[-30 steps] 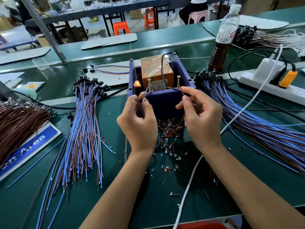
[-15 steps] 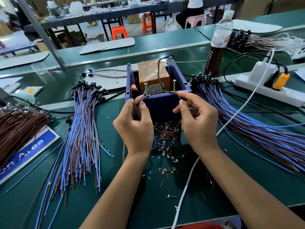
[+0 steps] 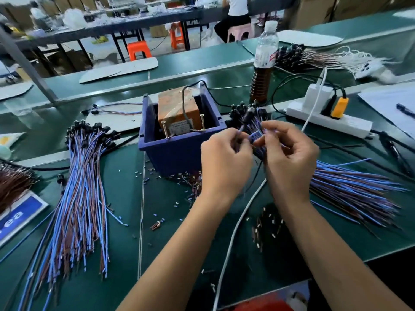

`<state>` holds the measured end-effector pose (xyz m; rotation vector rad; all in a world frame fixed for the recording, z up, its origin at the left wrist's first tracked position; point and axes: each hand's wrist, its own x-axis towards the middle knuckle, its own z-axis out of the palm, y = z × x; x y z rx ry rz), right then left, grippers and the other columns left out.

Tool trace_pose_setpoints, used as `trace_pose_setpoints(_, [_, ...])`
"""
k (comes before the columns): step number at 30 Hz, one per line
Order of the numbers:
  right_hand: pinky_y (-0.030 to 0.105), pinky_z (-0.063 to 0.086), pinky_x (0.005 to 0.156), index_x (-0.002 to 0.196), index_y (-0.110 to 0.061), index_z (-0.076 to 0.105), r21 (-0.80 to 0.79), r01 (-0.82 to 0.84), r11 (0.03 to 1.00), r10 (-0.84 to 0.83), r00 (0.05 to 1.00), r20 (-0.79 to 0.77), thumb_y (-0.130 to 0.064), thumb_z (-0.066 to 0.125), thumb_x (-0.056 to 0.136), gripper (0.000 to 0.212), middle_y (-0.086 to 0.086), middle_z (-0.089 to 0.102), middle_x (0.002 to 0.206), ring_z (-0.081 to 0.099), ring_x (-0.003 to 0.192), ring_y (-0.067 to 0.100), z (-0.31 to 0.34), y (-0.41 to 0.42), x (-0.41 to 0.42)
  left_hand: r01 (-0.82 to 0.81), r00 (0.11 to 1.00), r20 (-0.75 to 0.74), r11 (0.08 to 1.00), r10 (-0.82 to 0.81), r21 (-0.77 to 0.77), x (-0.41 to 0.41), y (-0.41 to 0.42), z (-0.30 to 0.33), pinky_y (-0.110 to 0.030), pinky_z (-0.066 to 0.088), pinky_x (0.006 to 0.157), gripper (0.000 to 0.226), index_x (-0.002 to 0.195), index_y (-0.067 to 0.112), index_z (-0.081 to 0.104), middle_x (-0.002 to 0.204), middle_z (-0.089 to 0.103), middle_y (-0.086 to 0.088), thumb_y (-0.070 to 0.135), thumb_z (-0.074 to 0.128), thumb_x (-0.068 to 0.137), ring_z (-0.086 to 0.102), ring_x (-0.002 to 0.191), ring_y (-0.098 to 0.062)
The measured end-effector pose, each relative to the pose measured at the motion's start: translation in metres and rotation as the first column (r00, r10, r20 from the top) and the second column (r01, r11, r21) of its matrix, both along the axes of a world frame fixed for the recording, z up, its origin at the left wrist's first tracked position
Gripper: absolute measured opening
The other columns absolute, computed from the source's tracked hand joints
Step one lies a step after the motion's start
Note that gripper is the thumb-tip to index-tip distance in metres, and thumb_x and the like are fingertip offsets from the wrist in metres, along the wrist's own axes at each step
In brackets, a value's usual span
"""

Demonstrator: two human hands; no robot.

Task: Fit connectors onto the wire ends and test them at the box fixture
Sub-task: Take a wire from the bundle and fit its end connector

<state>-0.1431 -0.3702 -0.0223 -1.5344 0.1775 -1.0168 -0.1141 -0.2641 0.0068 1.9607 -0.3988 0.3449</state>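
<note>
Between tests: left hand (image 3: 224, 158) and right hand (image 3: 289, 153), fingers pinching a blue-and-brown wire (image 3: 254, 138) beside the box fixture (image 3: 177, 151). Next, probably: ends onto its screws (image 3: 165, 130).

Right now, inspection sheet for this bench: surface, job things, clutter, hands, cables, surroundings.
Surface: green mat, flat.
Job things: blue box with two screws upright at its front wall; left wire bundle; right wire bundle.
Clutter: sleeve bits scattered on the mat; bottle behind the box.
Hands: left hand and right hand both pinch wires right of the box; blurred.
Cables: white cable crosses the mat; power strip with plugs.
Surroundings: other benches, orange stool, seated person.
</note>
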Motion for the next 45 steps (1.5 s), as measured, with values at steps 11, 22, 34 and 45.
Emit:
trace_pose_setpoints(11, [0.032, 0.056, 0.070, 0.099, -0.019, 0.077, 0.085, 0.477, 0.875, -0.459, 0.872, -0.170, -0.014, 0.057, 0.085, 0.025, 0.002, 0.076, 0.083, 0.068, 0.070, 0.016, 0.021, -0.135, -0.035, 0.528, 0.380, -0.794, 0.816, -0.474, -0.235, 0.007, -0.186, 0.001, -0.010, 0.022, 0.028, 0.041, 0.066, 0.010, 0.045, 0.043, 0.044, 0.000, 0.009, 0.036, 0.105, 0.035, 0.029, -0.007])
trace_pose_setpoints(22, [0.043, 0.037, 0.095, 0.120, -0.027, 0.078, -0.791, 0.101, 0.603, -0.598, 0.714, -0.364, -0.052, 0.066, 0.094, 0.039, 0.008, 0.060, 0.134, 0.043, 0.121, 0.040, 0.029, -0.128, -0.031, -0.172, 0.459, -0.707, 0.726, -0.539, -0.665, 0.066, -0.155, 0.005, -0.013, 0.022, 0.030, 0.034, 0.081, 0.005, 0.052, 0.048, 0.041, 0.002, 0.003, 0.028, 0.105, 0.036, 0.028, -0.004])
trace_pose_setpoints(34, [0.033, 0.042, 0.060, 0.086, -0.023, 0.068, -0.646, -0.251, 0.721, -0.266, 0.761, -0.592, -0.036, 0.062, 0.102, 0.022, -0.004, 0.069, 0.071, 0.062, 0.069, 0.016, 0.035, -0.104, -0.019, -0.249, 0.664, -0.600, 0.624, -0.446, -0.740, 0.092, -0.114, 0.017, -0.020, 0.044, 0.045, 0.035, 0.080, 0.005, 0.063, 0.066, 0.052, -0.004, 0.006, 0.041, 0.107, 0.048, 0.050, -0.013])
trace_pose_setpoints(45, [0.030, 0.046, 0.067, 0.079, -0.026, 0.075, -0.697, -0.164, 0.698, -0.486, 0.606, -0.629, -0.041, 0.087, 0.082, 0.019, 0.001, 0.071, 0.080, 0.065, 0.078, 0.027, 0.013, -0.091, -0.015, -0.137, 0.910, -0.350, 0.958, 0.222, 0.252, 0.099, -0.093, -0.019, -0.027, 0.028, 0.048, 0.048, 0.063, 0.014, 0.049, 0.060, 0.051, 0.000, 0.043, 0.063, 0.099, 0.048, 0.052, -0.020])
